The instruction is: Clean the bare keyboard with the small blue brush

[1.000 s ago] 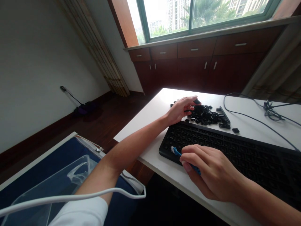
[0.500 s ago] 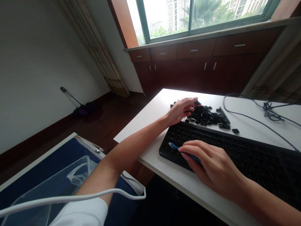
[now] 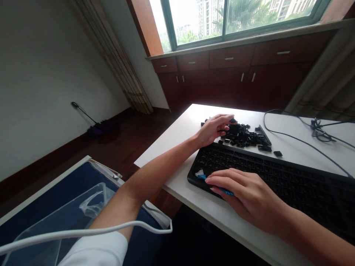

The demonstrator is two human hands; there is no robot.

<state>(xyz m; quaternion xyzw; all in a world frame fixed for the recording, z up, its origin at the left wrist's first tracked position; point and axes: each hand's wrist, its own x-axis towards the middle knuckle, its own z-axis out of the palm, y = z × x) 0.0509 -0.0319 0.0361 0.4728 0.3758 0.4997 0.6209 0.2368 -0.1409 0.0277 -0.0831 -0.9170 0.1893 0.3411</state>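
A black keyboard (image 3: 266, 166) with its keycaps off lies along the front of the white table. My right hand (image 3: 244, 195) is closed around a small blue brush (image 3: 202, 176), its white bristles down on the keyboard's left end. Beyond the keyboard, my left hand (image 3: 212, 129) has its thumb and fingers closed on a black keycap (image 3: 233, 120), just over the left side of a heap of loose black keycaps (image 3: 244, 136). The fingers hide part of that heap.
A black cable (image 3: 294, 136) loops over the table's (image 3: 169, 155) right side. To the left, a blue-lined container (image 3: 69, 181) holds clear plastic, and a white cord (image 3: 111, 228) crosses in front. Dark wooden cabinets (image 3: 216, 85) stand under the window.
My right hand has moved slightly left and tilted the brush, whose bristles have shifted left and down on the keyboard. My left hand has stayed in place.
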